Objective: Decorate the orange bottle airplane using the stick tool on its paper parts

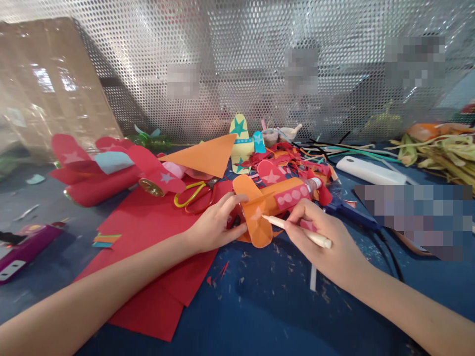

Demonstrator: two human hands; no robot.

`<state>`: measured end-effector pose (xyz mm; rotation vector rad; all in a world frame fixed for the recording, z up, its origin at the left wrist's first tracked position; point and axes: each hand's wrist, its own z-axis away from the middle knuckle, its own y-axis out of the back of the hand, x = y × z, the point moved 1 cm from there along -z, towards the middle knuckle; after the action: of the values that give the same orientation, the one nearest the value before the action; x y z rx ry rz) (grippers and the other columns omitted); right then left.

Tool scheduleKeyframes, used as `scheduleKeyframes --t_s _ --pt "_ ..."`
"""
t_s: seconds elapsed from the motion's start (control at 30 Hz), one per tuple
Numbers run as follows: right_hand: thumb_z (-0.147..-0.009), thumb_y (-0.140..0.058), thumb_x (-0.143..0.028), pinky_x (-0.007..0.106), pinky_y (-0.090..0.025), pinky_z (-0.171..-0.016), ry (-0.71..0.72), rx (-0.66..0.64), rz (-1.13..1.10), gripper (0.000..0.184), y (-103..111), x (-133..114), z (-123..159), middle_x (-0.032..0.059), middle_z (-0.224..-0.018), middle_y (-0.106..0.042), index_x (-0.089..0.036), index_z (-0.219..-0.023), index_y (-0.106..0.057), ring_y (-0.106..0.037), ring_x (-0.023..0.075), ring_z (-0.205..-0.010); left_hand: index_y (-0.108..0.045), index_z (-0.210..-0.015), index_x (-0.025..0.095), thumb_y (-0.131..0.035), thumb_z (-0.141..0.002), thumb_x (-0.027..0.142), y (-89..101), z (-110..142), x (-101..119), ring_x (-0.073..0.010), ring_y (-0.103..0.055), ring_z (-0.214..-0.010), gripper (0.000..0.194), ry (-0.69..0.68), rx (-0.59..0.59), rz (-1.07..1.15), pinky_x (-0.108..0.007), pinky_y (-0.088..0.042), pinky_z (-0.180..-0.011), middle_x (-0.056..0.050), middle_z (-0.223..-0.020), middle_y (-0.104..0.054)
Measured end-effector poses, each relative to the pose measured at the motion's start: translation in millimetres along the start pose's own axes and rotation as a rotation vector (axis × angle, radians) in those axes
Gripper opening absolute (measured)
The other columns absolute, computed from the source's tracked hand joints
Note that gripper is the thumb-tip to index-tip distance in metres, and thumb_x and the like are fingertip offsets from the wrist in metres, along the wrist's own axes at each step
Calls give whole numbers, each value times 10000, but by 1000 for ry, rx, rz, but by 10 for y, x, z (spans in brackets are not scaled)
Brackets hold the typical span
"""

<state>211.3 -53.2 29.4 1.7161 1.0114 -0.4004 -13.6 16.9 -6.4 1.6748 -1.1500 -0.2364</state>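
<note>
My left hand has its fingers and thumb around the near end of an orange paper toy plane, steadying it just above the blue table. The plane's body is a tube with a pink dotted band and a silvery bottle neck at its right end. A pale star sits on its rounded wing. Pinched in my right hand is a cream-coloured pen-like stick, its tip at the star. Whether the tip touches is hard to tell. The far side of the plane is partly hidden.
Red paper sheets lie under my left arm, with yellow-and-red-handled scissors beyond. A red toy plane stands left, near a purple power strip. Red scraps, a blue glue gun and a white-handled tool lie right.
</note>
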Motion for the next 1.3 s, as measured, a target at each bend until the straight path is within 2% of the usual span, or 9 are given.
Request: scheduleKeyframes --t_s 0.83,1.3 --pt "-851 -498 -222 231 -346 -466 -13 0 -7 169 -3 5 -9 -48 -584 -508 -218 -689 -446 -450 92 -477 -387 -1265 193 -553 -879 325 12 -1 4 -200 -598 -929 440 7 -3 3 -347 -534 -774 -106 -1126 -551" --pt "-870 -490 -226 237 -334 -473 2 -25 -11 167 -10 13 -4 -65 -545 -457 -218 -708 -449 -406 89 -451 -381 -1250 186 -554 -876 331 -1 4 -4 -224 -597 -989 436 5 4 -8 -356 -531 -795 -111 -1117 -555"
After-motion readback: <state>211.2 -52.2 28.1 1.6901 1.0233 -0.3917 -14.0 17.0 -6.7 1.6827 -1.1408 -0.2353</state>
